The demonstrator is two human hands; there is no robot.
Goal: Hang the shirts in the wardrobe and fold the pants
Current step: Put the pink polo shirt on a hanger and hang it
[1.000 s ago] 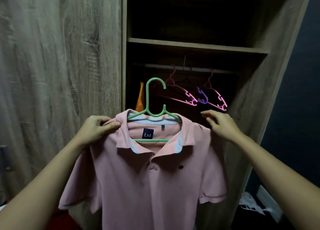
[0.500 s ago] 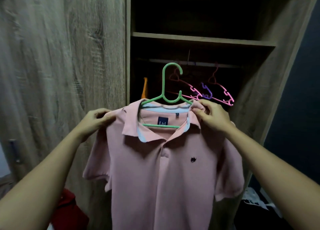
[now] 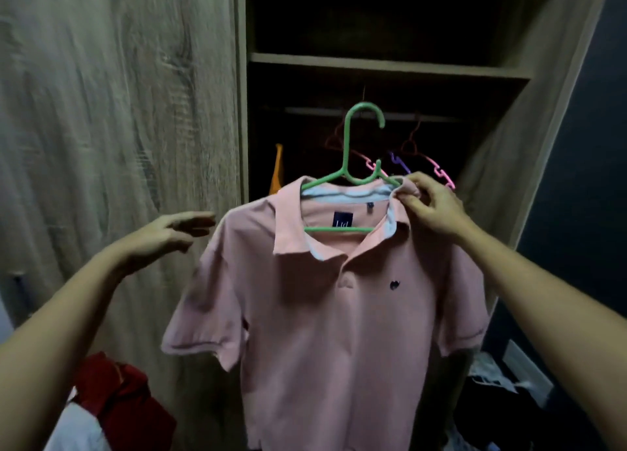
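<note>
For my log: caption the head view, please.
Right hand pinches the collar of a pink polo shirt on a green plastic hanger before the wooden wardrobe; left hand open beside it.

Dim, warm-toned indoor view, soft and bent by a wide lens

Weak light falls from the camera's side onto the pink shirt and both forearms, while the wardrobe interior sinks to near black and its rail is barely readable; the left grip is smeared by motion blur, the wood grain of the door looks streaky, and straight edges lean outward toward the corners
</note>
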